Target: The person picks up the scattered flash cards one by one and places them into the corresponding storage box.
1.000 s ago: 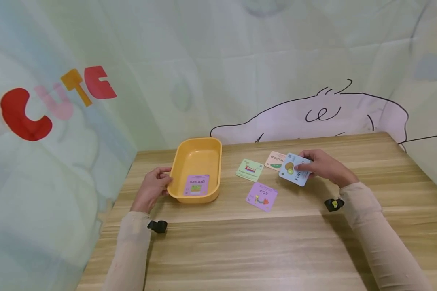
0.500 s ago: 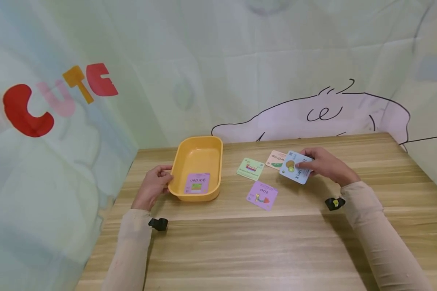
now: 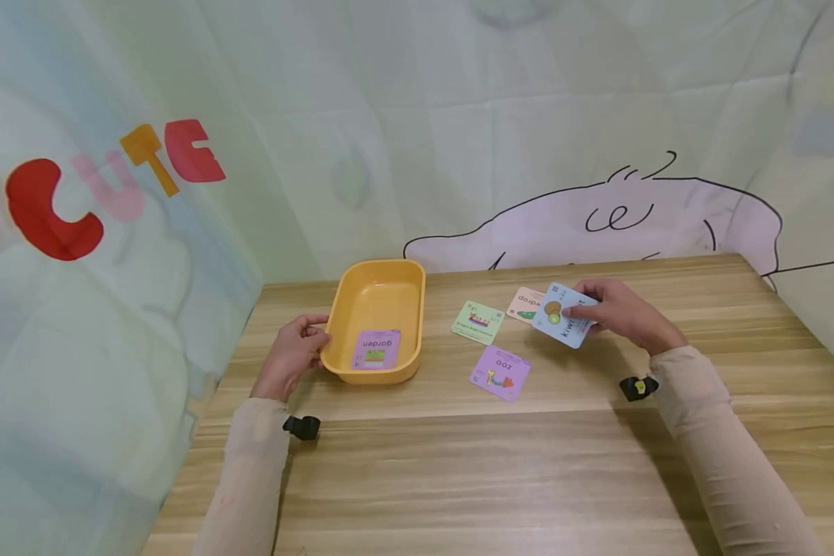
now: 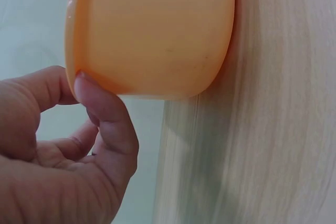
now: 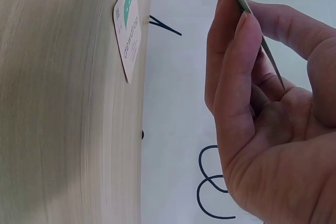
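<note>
The left hand is pinching the rim of a yellow tray at the tray's near left corner, its thumb and fingertips closing on opposite sides of the lip. The tray is sitting towards the far left corner of the wooden tabletop, with a purple "garden" card lying flat at its near end. The right hand is pinching a blue kiwi card above the tabletop, towards its far edge, the thumb pressing the printed face and the fingers supporting the back; the right wrist view is showing the card tilted and edge-on. Below it, a pale peach "dewdrop" card is lying near the tabletop's far edge, partly hidden in the head view. A green card is resting between that card and the tray, while a purple "zoo" card is lying closer to the tabletop's near edge, just beside the green one.
</note>
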Demonstrator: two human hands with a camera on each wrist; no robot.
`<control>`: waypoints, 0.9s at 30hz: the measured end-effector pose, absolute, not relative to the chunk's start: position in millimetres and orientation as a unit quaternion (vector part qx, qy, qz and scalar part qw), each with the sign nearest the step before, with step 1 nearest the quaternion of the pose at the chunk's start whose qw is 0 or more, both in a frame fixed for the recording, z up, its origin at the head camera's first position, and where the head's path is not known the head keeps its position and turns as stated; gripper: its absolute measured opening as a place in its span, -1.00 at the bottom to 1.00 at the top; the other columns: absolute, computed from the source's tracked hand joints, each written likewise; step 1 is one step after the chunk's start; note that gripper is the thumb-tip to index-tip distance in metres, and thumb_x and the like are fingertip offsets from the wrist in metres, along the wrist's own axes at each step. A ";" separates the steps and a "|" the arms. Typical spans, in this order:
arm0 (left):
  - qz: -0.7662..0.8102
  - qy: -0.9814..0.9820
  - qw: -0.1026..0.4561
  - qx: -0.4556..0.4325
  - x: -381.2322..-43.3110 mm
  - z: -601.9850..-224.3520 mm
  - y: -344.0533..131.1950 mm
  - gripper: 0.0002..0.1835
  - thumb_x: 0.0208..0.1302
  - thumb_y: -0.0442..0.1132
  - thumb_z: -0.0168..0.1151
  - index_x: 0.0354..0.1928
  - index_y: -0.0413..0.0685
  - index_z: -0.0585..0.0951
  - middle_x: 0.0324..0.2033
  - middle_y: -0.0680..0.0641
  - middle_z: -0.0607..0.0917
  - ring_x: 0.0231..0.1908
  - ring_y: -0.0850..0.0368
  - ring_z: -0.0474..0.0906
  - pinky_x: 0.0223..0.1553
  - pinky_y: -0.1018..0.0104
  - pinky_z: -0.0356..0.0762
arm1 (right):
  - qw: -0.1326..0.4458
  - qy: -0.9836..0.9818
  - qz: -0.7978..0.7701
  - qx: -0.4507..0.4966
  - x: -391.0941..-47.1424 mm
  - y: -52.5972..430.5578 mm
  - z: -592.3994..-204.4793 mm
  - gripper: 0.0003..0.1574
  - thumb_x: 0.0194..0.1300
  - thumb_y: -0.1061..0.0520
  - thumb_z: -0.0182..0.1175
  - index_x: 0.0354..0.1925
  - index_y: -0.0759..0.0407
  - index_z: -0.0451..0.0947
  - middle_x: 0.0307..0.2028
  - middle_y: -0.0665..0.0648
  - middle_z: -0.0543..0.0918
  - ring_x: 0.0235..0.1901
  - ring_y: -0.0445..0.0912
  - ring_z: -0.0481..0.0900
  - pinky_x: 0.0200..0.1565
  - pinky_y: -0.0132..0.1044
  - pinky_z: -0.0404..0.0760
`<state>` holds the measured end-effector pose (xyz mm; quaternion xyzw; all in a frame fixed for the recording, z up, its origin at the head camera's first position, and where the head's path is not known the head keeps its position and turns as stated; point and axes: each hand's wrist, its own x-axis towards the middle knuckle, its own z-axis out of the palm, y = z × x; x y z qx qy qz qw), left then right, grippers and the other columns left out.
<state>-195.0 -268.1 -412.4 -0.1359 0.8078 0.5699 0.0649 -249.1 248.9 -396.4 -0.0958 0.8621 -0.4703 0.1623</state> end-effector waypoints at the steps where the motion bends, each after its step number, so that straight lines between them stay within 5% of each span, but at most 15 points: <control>1: 0.570 0.808 0.065 -0.136 -195.0 -412.2 -268.1 -0.54 0.50 -0.30 0.09 0.38 -0.19 0.39 -0.13 -0.07 0.48 -0.36 0.15 0.50 -0.42 0.38 0.56 | 0.161 0.862 -0.471 -0.096 -249.6 248.9 -396.8 -0.58 0.42 0.11 0.27 0.10 0.34 0.47 0.05 0.31 0.58 -0.19 -0.05 0.66 -0.18 -0.16 0.74; 27: 0.569 0.808 0.062 -0.141 -196.7 -414.3 -268.1 -0.57 0.49 -0.32 0.09 0.34 -0.18 0.41 -0.14 -0.09 0.48 -0.39 0.15 0.52 -0.38 0.33 0.59 | 0.156 0.860 -0.473 -0.108 -248.5 235.3 -386.4 -0.53 0.38 0.03 0.32 0.09 0.30 0.49 0.01 0.30 0.61 -0.17 0.00 0.67 -0.13 -0.17 0.73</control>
